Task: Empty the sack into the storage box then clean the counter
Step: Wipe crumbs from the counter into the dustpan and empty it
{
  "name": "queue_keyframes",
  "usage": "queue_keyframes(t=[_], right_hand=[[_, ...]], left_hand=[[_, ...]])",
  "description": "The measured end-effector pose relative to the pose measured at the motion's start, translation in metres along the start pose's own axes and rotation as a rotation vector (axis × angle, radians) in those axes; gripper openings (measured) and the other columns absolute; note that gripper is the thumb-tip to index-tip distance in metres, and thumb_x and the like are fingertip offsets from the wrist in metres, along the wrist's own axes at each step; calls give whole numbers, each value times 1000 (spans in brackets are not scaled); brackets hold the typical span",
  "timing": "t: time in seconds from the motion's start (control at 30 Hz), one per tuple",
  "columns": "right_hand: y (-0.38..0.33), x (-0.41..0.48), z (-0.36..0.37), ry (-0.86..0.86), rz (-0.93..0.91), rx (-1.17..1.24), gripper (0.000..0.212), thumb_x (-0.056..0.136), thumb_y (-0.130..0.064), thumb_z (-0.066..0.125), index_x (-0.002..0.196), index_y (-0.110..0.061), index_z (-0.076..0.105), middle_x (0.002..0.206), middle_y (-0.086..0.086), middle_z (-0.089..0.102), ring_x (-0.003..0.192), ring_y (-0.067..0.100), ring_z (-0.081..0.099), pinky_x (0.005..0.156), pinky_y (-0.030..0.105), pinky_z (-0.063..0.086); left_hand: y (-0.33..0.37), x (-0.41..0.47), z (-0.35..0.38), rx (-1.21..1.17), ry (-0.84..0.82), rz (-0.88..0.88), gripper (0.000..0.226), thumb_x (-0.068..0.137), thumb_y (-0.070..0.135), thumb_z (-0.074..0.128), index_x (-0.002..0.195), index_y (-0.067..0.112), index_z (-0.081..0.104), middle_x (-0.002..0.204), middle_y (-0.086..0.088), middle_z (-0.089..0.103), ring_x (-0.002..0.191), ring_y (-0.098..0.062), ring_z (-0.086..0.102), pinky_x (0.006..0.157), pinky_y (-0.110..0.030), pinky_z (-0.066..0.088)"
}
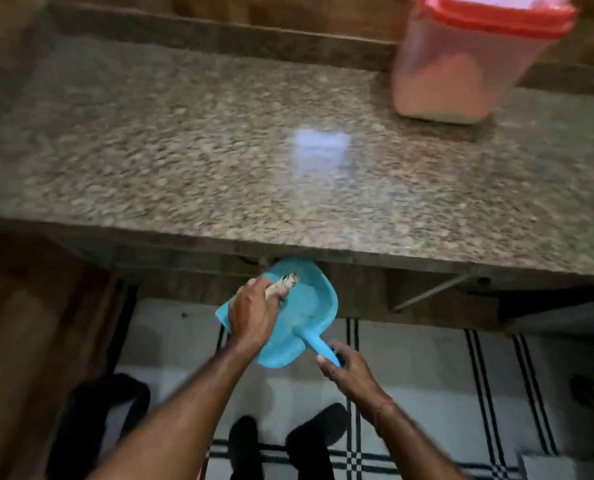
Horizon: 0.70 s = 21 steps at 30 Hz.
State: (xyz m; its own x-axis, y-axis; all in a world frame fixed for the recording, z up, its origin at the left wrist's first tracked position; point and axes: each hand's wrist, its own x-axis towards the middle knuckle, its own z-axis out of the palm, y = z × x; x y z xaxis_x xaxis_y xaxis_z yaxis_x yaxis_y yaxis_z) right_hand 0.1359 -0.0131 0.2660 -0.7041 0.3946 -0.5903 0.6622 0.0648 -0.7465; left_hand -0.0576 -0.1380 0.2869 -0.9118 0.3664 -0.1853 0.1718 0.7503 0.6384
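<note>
Left hand point(252, 308) clenched on small brush point(283, 284); right hand point(344, 367) grasping dustpan point(302, 306) handle; best kept level, tucked under counter point(219, 161) edge.

A white floor point(427, 375) with black stripes lies below, with what may be dark shoes point(319, 427).

Bare forearms, red wrist thread point(385, 407), dark shoes point(318, 424)

The speckled granite bench point(219, 150) was bare across its middle, and only the storage box point(461, 64) with its red lid stood on it, far right corner.
</note>
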Motion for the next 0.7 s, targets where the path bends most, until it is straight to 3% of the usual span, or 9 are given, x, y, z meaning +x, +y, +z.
queue_keyframes(t=[0.1, 0.27, 0.33, 0.43, 0.47, 0.5, 0.53, 0.6, 0.7], right_hand=[[-23, 10, 61, -99, -55, -95, 15, 98, -25, 70, 104, -11, 69, 82, -4, 63, 73, 4, 58, 66, 21, 47], [-46, 18, 169, -300, -123, -238, 5, 97, -18, 71, 101, -18, 68, 76, -8, 62, 63, -5, 56, 61, 17, 46], [-50, 18, 208, -362, -166, -315, 7, 94, -25, 73, 95, -23, 67, 68, -10, 61, 61, -3, 54, 61, 23, 45], [-37, 25, 266, -410, -204, -438, 10, 87, -32, 74, 93, -27, 68, 66, -12, 63, 62, 3, 54, 62, 34, 47], [-30, 28, 289, -432, -203, -490, 12, 86, -34, 74, 94, -26, 69, 67, -11, 63, 64, 6, 55, 64, 37, 49], [-21, 34, 308, -459, -196, -531, 15, 86, -37, 74, 95, -26, 70, 70, -10, 63, 66, 8, 57, 67, 40, 52], [-20, 37, 325, -464, -182, -567, 18, 86, -38, 74, 98, -25, 70, 74, -8, 65, 69, 10, 59, 72, 44, 55], [0, 50, 372, -516, -137, -649, 23, 89, -39, 74, 107, -25, 71, 89, -4, 71, 80, 16, 66, 83, 47, 59], [6, 60, 432, -547, -77, -734, 32, 91, -41, 73, 114, -20, 72, 104, 4, 76, 90, 20, 69, 90, 45, 59]], left_hand=[[-85, -25, -44, -183, 110, -312, 23, 97, 38, 61, 101, 17, 68, 103, -8, 73, 100, -33, 66, 76, -37, 46], [-225, -86, -110, -344, 317, -687, 40, 100, 43, 54, 106, 7, 70, 104, -15, 74, 99, -34, 68, 74, -37, 45], [-271, -118, -124, -439, 385, -795, 40, 100, 44, 55, 105, 7, 69, 101, -13, 74, 95, -33, 70, 73, -35, 47], [-325, -159, -136, -644, 504, -934, 53, 94, 55, 55, 109, 6, 68, 99, -11, 72, 89, -31, 72, 78, -40, 62], [-340, -171, -141, -685, 528, -980, 47, 99, 47, 56, 109, 3, 66, 98, -10, 70, 84, -28, 69, 71, -29, 62], [-352, -181, -145, -671, 541, -1017, 40, 102, 38, 56, 107, -1, 65, 95, -10, 66, 78, -23, 65, 60, -13, 54], [-365, -188, -145, -648, 559, -1044, 34, 104, 33, 55, 106, -1, 64, 93, -10, 64, 73, -20, 59, 51, -7, 44], [-404, -203, -137, -625, 594, -1096, 35, 104, 35, 54, 103, 1, 65, 91, -8, 63, 76, -25, 59, 47, -11, 36], [-453, -211, -125, -620, 651, -1148, 47, 99, 50, 53, 99, 4, 66, 93, -11, 68, 90, -34, 65, 61, -30, 41]])
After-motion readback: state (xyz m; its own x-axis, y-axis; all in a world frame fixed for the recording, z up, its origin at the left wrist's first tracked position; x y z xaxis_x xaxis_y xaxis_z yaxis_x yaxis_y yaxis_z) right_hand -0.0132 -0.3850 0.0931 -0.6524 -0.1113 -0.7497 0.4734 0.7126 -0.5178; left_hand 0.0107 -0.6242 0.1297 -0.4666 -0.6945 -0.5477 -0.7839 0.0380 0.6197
